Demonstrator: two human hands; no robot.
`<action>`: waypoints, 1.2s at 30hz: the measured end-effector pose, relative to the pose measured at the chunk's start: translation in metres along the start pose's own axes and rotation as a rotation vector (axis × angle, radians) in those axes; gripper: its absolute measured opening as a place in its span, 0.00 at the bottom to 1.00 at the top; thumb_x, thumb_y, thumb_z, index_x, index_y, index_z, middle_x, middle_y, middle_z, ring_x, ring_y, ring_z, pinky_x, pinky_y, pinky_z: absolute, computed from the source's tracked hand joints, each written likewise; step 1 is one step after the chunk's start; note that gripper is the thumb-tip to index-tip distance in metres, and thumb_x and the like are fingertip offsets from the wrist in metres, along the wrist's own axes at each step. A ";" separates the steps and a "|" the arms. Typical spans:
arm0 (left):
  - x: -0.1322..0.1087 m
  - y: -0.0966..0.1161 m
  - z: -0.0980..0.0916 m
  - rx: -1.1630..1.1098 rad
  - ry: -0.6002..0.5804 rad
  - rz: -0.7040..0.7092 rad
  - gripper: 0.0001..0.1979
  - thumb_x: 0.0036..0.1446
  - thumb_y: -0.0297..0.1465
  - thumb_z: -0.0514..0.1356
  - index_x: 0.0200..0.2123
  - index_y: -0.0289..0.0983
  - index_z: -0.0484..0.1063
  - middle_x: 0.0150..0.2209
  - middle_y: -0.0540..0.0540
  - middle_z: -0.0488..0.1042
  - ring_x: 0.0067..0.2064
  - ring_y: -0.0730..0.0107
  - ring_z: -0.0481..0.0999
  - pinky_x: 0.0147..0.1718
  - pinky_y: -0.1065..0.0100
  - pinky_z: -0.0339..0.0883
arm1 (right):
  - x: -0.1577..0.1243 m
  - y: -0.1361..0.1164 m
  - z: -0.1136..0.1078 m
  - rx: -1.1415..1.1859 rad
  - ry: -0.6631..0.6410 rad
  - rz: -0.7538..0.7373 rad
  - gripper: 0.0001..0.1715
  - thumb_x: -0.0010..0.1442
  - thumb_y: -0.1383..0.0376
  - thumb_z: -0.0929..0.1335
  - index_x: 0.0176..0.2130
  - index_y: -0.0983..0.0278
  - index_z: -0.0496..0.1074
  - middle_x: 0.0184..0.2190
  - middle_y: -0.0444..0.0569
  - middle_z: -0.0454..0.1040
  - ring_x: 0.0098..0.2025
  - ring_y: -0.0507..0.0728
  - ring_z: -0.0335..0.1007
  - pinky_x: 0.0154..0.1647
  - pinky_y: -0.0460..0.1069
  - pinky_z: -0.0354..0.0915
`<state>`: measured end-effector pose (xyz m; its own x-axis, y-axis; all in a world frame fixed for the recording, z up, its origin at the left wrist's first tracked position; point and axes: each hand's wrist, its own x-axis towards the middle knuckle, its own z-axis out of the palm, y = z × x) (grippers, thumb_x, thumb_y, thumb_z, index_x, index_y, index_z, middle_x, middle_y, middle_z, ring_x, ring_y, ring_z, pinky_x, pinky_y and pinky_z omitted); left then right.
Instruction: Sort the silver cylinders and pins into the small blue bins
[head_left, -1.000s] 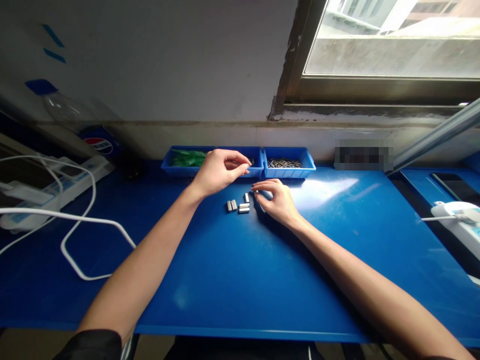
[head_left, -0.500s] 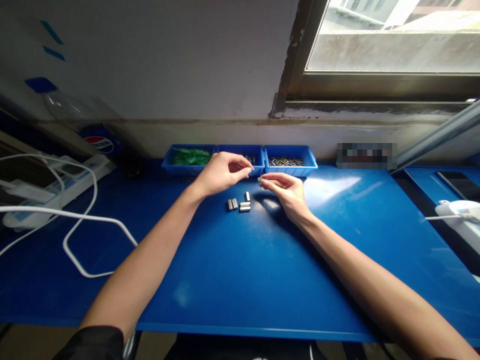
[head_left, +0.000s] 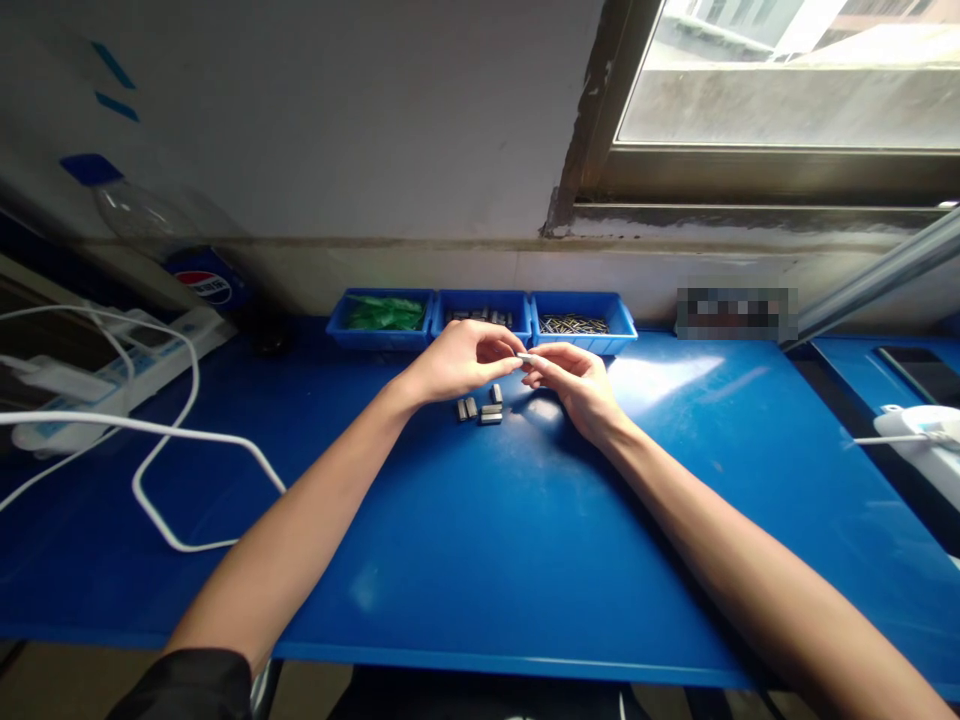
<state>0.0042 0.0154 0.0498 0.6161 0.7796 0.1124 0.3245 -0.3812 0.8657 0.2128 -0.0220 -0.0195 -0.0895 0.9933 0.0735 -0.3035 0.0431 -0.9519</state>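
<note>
My left hand [head_left: 469, 358] and my right hand [head_left: 574, 380] meet above the blue table, fingertips pinched around one small metal piece [head_left: 526, 357] between them. Just below my left hand, several short metal blocks [head_left: 491, 414] lie on the table in a loose cluster. Behind the hands stand three blue bins in a row: the left bin [head_left: 341, 335] holds green material, the middle bin [head_left: 444, 300] holds metal blocks and is partly covered by my left hand, and the right bin [head_left: 626, 335] holds thin metal pins.
White cables [head_left: 196, 548] and a power strip [head_left: 161, 375] lie at the left, beside a bottle with a blue cap [head_left: 206, 275]. At the right are a phone [head_left: 919, 373] and a white adapter [head_left: 926, 440]. A window [head_left: 780, 100] is above.
My left hand has moved right and slightly down, and its fingertips now touch the small piece held by my right hand. The view has shifted slightly.
</note>
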 end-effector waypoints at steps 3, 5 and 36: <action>0.001 0.000 0.002 -0.051 0.030 0.005 0.14 0.58 0.36 0.68 0.44 0.34 0.83 0.40 0.42 0.86 0.43 0.58 0.86 0.45 0.64 0.79 | 0.000 -0.001 0.001 0.002 -0.020 0.004 0.19 0.52 0.55 0.83 0.38 0.59 0.79 0.30 0.44 0.83 0.32 0.54 0.79 0.37 0.49 0.72; 0.002 0.001 0.001 -0.094 0.046 -0.008 0.15 0.56 0.36 0.69 0.44 0.34 0.82 0.39 0.42 0.86 0.42 0.57 0.86 0.45 0.63 0.80 | 0.000 -0.001 0.001 -0.009 -0.019 0.007 0.20 0.51 0.54 0.83 0.37 0.59 0.77 0.29 0.44 0.83 0.32 0.54 0.79 0.37 0.49 0.72; 0.000 -0.017 -0.007 0.575 -0.283 0.105 0.14 0.56 0.19 0.63 0.40 0.36 0.87 0.41 0.42 0.85 0.42 0.63 0.84 0.43 0.71 0.72 | 0.003 -0.003 0.000 0.059 0.060 0.039 0.13 0.53 0.56 0.81 0.33 0.60 0.80 0.28 0.44 0.80 0.30 0.52 0.73 0.39 0.50 0.69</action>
<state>-0.0066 0.0254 0.0382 0.8052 0.5927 -0.0182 0.5364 -0.7150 0.4485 0.2131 -0.0195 -0.0168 -0.0463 0.9988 0.0173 -0.3566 -0.0003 -0.9343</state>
